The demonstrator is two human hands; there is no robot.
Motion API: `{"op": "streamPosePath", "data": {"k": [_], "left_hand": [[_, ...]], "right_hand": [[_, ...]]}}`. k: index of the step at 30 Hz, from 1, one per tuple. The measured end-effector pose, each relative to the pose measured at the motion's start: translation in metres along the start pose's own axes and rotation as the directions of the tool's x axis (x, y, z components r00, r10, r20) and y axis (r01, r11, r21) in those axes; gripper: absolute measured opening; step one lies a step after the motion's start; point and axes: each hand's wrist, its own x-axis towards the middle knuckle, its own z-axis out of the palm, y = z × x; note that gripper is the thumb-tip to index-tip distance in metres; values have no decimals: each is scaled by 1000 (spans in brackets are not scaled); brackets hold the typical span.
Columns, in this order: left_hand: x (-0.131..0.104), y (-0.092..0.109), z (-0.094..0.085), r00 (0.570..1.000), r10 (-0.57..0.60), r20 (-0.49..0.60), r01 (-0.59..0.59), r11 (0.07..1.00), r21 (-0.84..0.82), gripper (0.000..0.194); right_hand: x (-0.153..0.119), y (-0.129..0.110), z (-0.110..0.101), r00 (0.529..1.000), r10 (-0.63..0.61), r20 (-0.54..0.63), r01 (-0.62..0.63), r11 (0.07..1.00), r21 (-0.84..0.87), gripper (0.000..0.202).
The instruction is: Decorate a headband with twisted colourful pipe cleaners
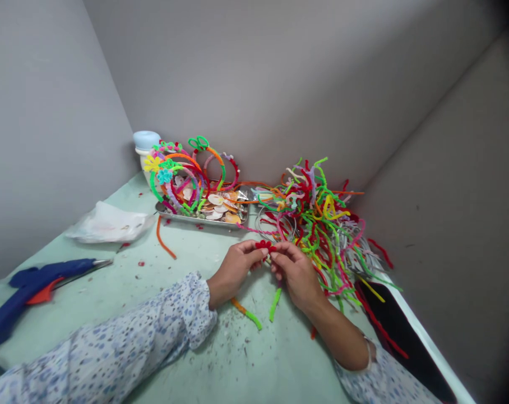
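Both hands meet over the middle of the table, their fingertips pinching a small red fuzzy piece (pixel 264 246) bent into loops. My left hand (pixel 236 268) is closed on its left side, and my right hand (pixel 295 273) is closed on its right side. Below the hands hang or lie an orange and green fuzzy strip (pixel 246 314) and a bright green strip end (pixel 274 304). Whether these join the red piece is hidden by the fingers.
Behind the hands stands a metal tray (pixel 204 220) with colourful fuzzy hoops and cut-outs, beside a blue-lidded bottle (pixel 147 141). A tangled heap of fuzzy stems (pixel 322 224) lies right, near a black flat object (pixel 406 336). A blue glue gun (pixel 40 286) and plastic bag (pixel 111 223) lie left.
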Motion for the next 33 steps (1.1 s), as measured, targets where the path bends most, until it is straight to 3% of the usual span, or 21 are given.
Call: {"op": "streamPosePath", "data": {"k": [5, 13, 21, 29, 33], "left_hand": [[0, -2, -1, 1000, 21, -10, -21, 1000, -4, 16], [2, -2, 0, 999, -13, -49, 14, 1000, 10, 20], [1, -2, 0, 1000, -22, 4, 21, 993, 114, 21], [-2, 4, 2, 999, -3, 46, -3, 990, 140, 20], [-1, 2, 2, 1000, -7, 14, 5, 991, 132, 21]], "right_hand": [[0, 1, 1, 999, 42, 32, -45, 996, 78, 16], [3, -1, -8, 999, -11, 35, 8, 997, 70, 19], [4, 0, -8, 999, -38, 24, 40, 993, -112, 23], [3, -1, -7, 999, -28, 22, 30, 991, -131, 25], [2, -1, -6, 999, -21, 27, 24, 992, -125, 24]]}}
